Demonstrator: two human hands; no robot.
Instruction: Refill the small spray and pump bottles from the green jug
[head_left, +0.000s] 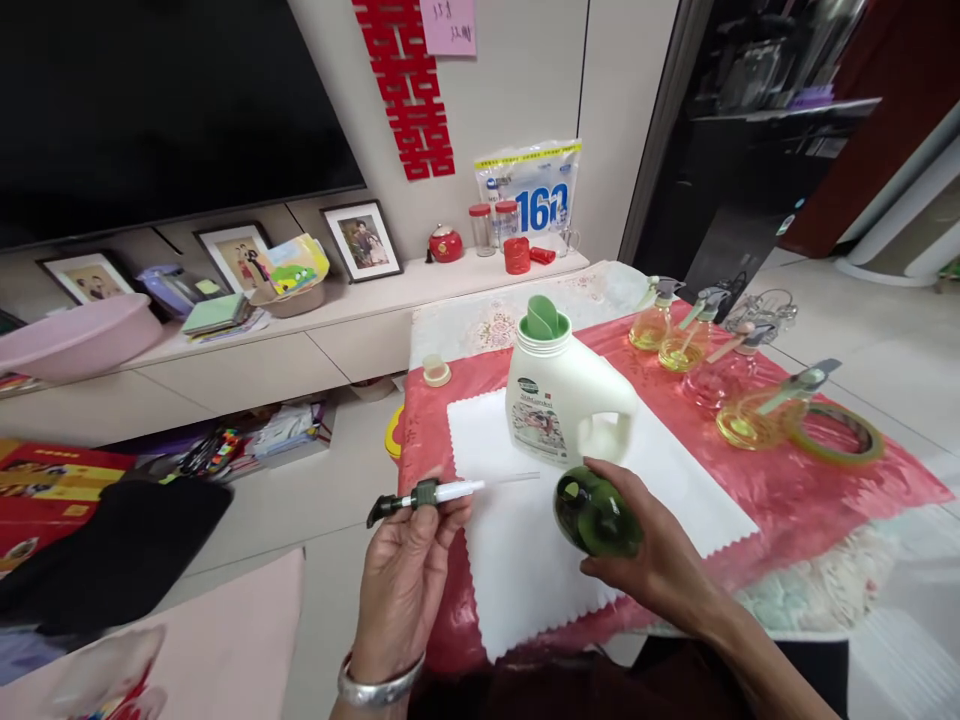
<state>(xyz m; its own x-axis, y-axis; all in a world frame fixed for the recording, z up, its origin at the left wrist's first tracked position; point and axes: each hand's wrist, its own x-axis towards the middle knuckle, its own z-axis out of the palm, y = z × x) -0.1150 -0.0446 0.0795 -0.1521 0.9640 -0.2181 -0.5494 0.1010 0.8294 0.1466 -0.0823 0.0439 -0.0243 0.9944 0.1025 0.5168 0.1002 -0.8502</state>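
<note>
My left hand (405, 575) pinches a pump sprayer head (420, 496) with a dark nozzle, a white stem and a thin clear tube that points right. My right hand (660, 560) grips a dark green bottle (596, 512), tilted with its open mouth toward the pump. The tube's tip lies a little left of and above the bottle's mouth, apart from it. Just behind the green bottle a white detergent jug (559, 400) with a green cap stands upright on a white cloth (525, 560).
The cloth lies on a red tablecloth (787, 490) over a small table. Several clear spray bottles of yellow liquid (750, 415) and a tape roll (834, 432) sit at the right. A small cap (436, 371) rests at the far left corner. Behind stands a low cabinet (300, 340) with framed photos.
</note>
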